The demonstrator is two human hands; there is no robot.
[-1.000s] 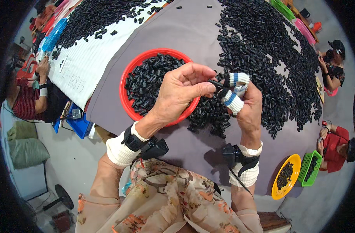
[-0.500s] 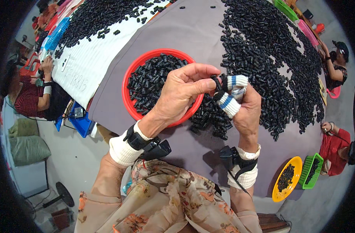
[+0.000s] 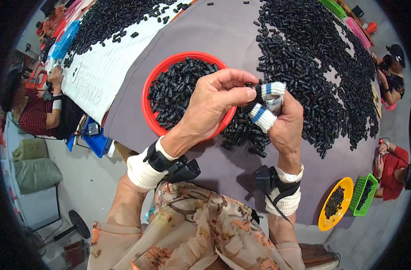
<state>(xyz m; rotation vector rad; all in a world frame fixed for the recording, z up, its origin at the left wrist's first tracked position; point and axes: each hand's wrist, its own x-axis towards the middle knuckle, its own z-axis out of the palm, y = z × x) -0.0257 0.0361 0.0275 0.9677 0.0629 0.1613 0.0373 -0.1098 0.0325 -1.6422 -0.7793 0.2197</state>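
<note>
My left hand (image 3: 210, 99) is closed in a pinch, its thumb and forefinger on a small black plastic part (image 3: 250, 85), mostly hidden by the fingertips. Meeting it from the right, my right hand (image 3: 287, 123) is also closed at the same part. White finger sleeves (image 3: 263, 118) with blue stripes and black ends cover two of its digits. Behind my left hand stands a red basin (image 3: 146, 96) full of similar black parts (image 3: 178, 85). A loose heap of these parts (image 3: 247, 135) lies on the table beneath my hands.
A wide spread of black parts (image 3: 304, 58) covers the table's right side; another pile (image 3: 111, 22) lies on white cloth (image 3: 106, 58) at far left. A yellow plate (image 3: 324, 220) and green basket (image 3: 356, 208) stand at the lower right. Co-workers sit along both sides.
My hands stay together in nearly the same place. My left thumb now hides more of the small black part. At the right, the co-worker in red has brought both hands together.
</note>
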